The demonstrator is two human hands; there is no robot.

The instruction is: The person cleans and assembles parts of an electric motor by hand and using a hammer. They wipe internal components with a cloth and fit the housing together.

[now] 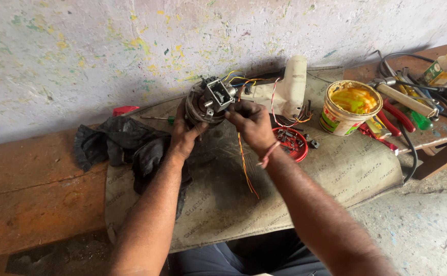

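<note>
Left hand [185, 134] cups motor [205, 100] (underside hidden); right hand [251, 122] pinches its switch block [220, 94], fingertips obscured.

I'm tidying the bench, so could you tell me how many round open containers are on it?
2: a yellow tub right of the cream housing, and a red dish beside the right hand. Others may be hidden.
</note>
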